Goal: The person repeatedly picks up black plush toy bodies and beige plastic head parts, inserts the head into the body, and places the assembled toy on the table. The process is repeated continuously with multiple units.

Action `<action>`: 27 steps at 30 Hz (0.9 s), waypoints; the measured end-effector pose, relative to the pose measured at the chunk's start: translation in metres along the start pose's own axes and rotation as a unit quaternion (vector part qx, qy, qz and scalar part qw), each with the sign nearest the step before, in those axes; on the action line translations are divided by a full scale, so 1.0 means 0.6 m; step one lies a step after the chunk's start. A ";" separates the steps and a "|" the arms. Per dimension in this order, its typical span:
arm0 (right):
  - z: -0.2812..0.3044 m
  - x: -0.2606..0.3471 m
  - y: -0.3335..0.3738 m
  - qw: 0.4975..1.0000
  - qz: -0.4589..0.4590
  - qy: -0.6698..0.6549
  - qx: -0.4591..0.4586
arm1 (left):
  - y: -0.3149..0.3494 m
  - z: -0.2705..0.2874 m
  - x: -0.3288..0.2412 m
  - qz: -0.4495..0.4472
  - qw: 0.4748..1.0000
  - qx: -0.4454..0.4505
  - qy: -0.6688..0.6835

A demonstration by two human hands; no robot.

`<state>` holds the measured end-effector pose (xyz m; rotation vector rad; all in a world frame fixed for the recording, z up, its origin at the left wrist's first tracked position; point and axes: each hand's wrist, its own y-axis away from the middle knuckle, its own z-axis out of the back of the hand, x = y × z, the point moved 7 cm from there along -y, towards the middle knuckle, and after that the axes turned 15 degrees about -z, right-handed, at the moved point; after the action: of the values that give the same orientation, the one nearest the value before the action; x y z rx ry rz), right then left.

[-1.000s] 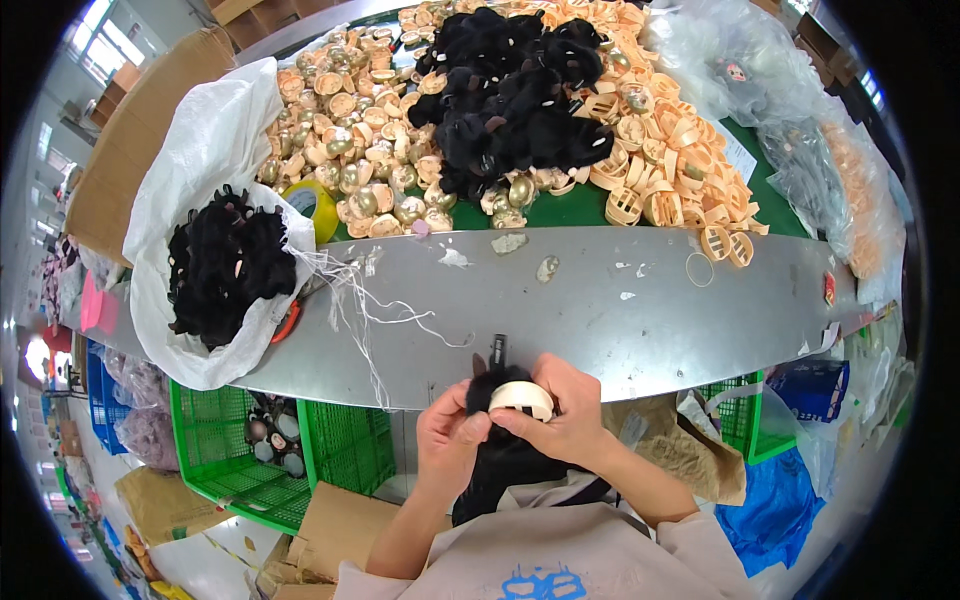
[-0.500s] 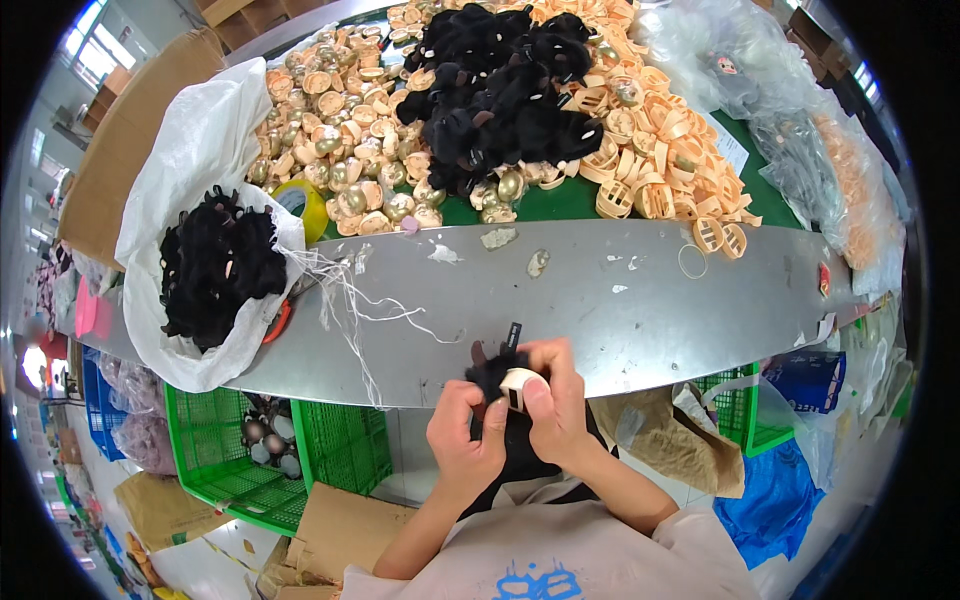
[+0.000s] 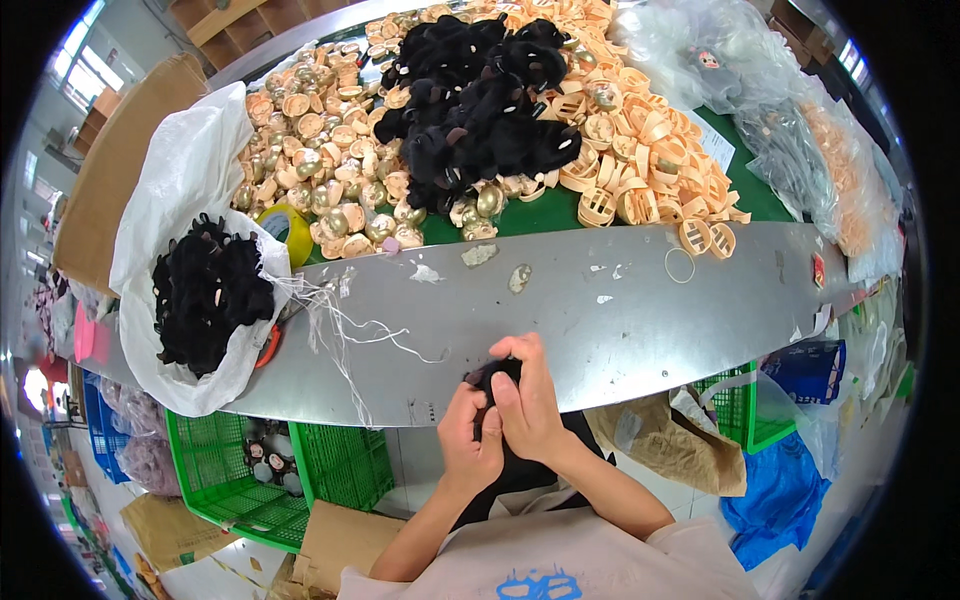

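Just past the table's near edge, a small black plush piece (image 3: 497,371) is pressed between my two hands. My left hand (image 3: 468,446) is closed around its left side. My right hand (image 3: 530,405) grips it from the right, the thumb pushing down on the fur and the fingers curled over the far side. Most of the piece is covered by my fingers, and no cream plastic shows on it. Farther back lies a heap of similar black plush pieces (image 3: 475,120), beside cream slotted plastic shells (image 3: 640,195) and rounded parts with gold-coloured balls (image 3: 335,190).
At the left, a white sack (image 3: 165,190) holds more black plush, with loose white strings (image 3: 345,325) trailing from it. Yellow tape (image 3: 290,232) and an orange-handled tool (image 3: 268,347) lie nearby. Green crates (image 3: 240,480) stand below the grey metal tabletop (image 3: 590,310). Clear bags (image 3: 790,130) lie right.
The cream plastic shell that showed at my right fingers is now out of sight. My right hand has closed over the plush piece. The whole view has shifted and tilted slightly.
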<state>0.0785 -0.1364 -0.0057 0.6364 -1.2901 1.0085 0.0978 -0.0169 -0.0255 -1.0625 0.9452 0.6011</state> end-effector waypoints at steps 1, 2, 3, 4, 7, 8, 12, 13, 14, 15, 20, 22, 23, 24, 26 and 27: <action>-0.001 -0.003 -0.003 1.000 -0.008 -0.003 0.016 | 0.003 0.003 0.003 0.011 1.000 0.013 0.009; -0.002 -0.003 -0.006 0.999 -0.015 -0.006 0.032 | 0.003 0.007 0.012 0.030 0.999 0.015 0.034; -0.001 -0.002 -0.009 0.999 -0.022 -0.009 0.048 | 0.003 0.013 0.017 0.053 0.997 -0.008 0.058; 0.003 0.001 -0.013 0.995 -0.036 -0.031 0.091 | 0.003 0.019 0.016 0.076 0.993 -0.031 0.081; 0.018 0.019 -0.011 0.993 -0.030 0.002 0.115 | -0.009 0.030 -0.002 0.123 0.979 -0.064 0.147; 0.023 0.021 -0.010 0.993 -0.047 0.005 0.107 | -0.014 0.032 -0.010 0.127 0.977 -0.063 0.159; 0.042 0.029 -0.013 0.998 -0.026 0.061 0.005 | 0.006 0.034 -0.001 0.111 0.991 -0.023 0.067; 0.042 0.021 -0.013 0.997 -0.038 0.063 0.008 | 0.005 0.032 -0.002 0.104 0.993 -0.015 0.048; 0.042 0.010 -0.014 0.997 -0.049 0.065 0.009 | -0.005 0.030 -0.018 0.091 0.996 0.020 0.010; 0.042 0.004 -0.015 0.996 -0.061 0.067 0.011 | -0.005 0.033 -0.016 0.097 0.995 0.019 0.013; 0.030 0.019 -0.016 0.994 -0.023 0.068 0.076 | -0.029 0.106 -0.024 0.086 0.994 -0.064 -0.003; 0.042 0.014 -0.010 0.996 0.001 0.054 0.067 | -0.090 0.185 -0.055 0.063 0.991 -0.097 -0.068; 0.052 0.011 -0.015 0.996 -0.007 0.057 0.062 | -0.123 0.236 -0.071 0.069 0.986 -0.115 -0.096; 0.064 0.007 -0.021 0.996 -0.015 0.060 0.057 | -0.157 0.299 -0.083 0.006 0.962 -0.113 -0.247; 0.073 0.022 -0.045 0.995 -0.019 0.086 0.050 | -0.216 0.408 -0.104 -0.074 0.905 -0.176 -0.380; 0.066 0.028 -0.069 0.990 -0.001 0.126 0.070 | -0.238 0.449 -0.103 -0.102 0.866 -0.195 -0.449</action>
<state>0.0953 -0.1852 0.0245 0.5946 -1.0041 1.1457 0.2763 0.1760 0.1406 -1.0436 -0.1183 1.0088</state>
